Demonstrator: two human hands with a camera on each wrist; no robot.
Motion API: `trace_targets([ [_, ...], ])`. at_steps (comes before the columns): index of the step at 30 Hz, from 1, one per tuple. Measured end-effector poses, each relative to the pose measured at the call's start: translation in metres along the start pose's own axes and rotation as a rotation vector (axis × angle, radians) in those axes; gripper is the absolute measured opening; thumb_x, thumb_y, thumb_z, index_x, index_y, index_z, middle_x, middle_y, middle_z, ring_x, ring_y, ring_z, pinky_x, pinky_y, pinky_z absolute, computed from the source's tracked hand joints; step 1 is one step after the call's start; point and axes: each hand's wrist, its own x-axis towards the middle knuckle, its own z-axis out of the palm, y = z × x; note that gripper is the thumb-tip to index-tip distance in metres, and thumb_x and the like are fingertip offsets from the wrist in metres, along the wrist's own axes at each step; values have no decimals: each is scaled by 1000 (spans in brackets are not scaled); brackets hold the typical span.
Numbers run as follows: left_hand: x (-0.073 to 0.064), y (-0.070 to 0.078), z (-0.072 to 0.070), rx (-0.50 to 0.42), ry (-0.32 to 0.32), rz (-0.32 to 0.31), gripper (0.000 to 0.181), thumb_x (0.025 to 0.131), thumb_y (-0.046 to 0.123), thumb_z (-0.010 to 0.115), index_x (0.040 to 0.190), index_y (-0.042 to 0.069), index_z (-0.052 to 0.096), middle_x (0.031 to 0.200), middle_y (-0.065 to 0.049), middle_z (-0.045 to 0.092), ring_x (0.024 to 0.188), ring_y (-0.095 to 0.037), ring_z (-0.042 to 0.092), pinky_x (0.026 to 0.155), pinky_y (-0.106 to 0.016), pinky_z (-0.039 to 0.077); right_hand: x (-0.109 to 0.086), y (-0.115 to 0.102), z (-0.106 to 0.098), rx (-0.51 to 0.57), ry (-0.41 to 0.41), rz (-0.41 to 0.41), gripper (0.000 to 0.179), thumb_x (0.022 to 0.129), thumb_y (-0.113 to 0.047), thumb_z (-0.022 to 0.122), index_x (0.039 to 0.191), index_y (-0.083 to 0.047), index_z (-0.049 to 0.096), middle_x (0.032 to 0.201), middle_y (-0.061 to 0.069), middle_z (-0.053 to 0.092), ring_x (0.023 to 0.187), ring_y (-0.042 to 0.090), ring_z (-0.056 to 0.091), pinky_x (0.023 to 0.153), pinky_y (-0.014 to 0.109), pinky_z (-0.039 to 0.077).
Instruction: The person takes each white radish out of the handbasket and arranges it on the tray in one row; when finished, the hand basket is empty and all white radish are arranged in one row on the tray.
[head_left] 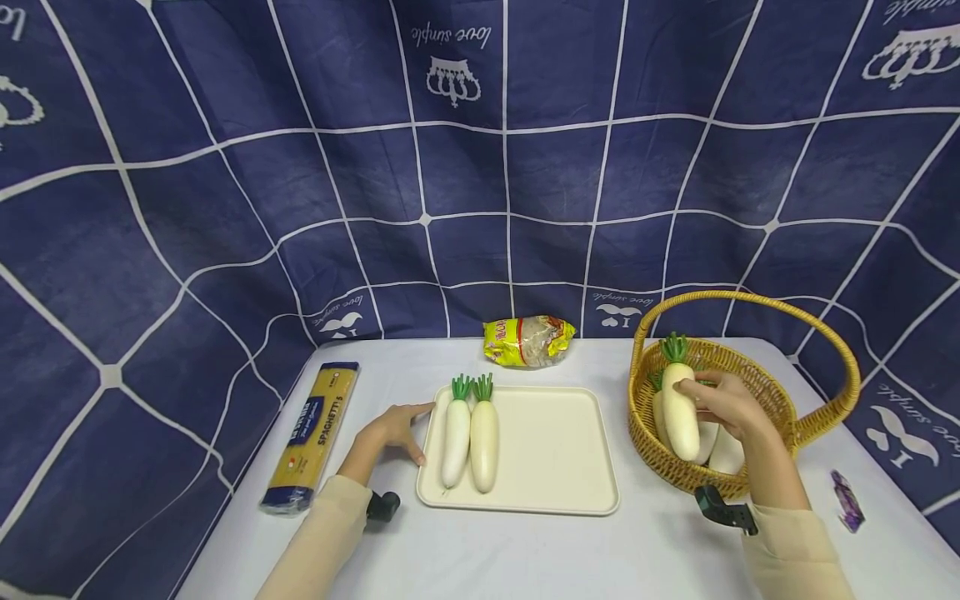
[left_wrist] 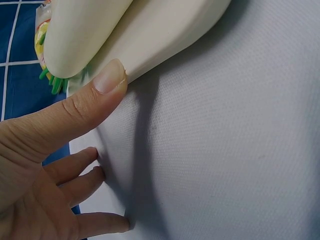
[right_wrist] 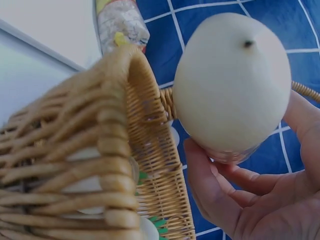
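Note:
My right hand (head_left: 727,404) grips a white radish (head_left: 678,412) with a green top, held over the wicker basket (head_left: 678,477). From the right wrist view, the radish's rounded tip (right_wrist: 232,90) faces the camera, fingers and thumb around its far part. More white radishes (head_left: 726,454) lie inside the basket, partly hidden. At the tray's left edge, my left hand (head_left: 393,429) has its fingers spread, with the thumb (left_wrist: 107,80) right at the rim. Two radishes, a whiter one (head_left: 456,442) and a creamier one (head_left: 484,446), lie side by side on the cream tray (head_left: 555,450).
A spaghetti pack (head_left: 311,437) lies left of the tray. Behind the tray is a yellow and clear plastic bag (head_left: 528,342). The basket's tall handle (head_left: 750,296) arches above it. A small purple wrapper (head_left: 847,500) lies at the right. A blue checked curtain (head_left: 540,183) hangs behind.

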Motion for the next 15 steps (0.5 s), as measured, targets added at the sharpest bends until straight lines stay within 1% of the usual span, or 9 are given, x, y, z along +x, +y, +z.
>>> trace_targets([
  [3, 0, 0, 0, 3, -1, 0, 107, 45, 21, 92, 141, 12, 45, 138, -23, 46, 129, -43, 40, 105, -58, 34, -3, 0, 4, 1, 3, 2, 74, 92, -25, 52, 135, 24, 17, 99, 15, 58, 75, 9, 63, 71, 26, 58],
  [7, 0, 0, 0, 3, 0, 1, 107, 45, 22, 92, 140, 12, 45, 137, -23, 48, 128, -43, 41, 104, -58, 34, -8, -1, 9, -2, -2, 3, 77, 92, -26, 53, 138, 22, 14, 108, 24, 55, 79, 11, 63, 74, 28, 58],
  [11, 0, 0, 1, -1, 1, -5, 107, 45, 22, 92, 140, 12, 45, 138, -23, 47, 128, -43, 40, 104, -59, 34, -14, -1, 16, 3, -3, -16, 79, 92, -26, 53, 139, 21, 12, 119, 33, 48, 84, 14, 63, 76, 30, 58],
  [15, -1, 1, 1, -2, 0, -13, 107, 45, 22, 92, 141, 12, 45, 139, -23, 46, 129, -43, 39, 105, -59, 33, -18, -1, 23, 5, 4, -38, 78, 92, -26, 54, 140, 20, 13, 128, 37, 39, 88, 15, 61, 78, 31, 58],
])
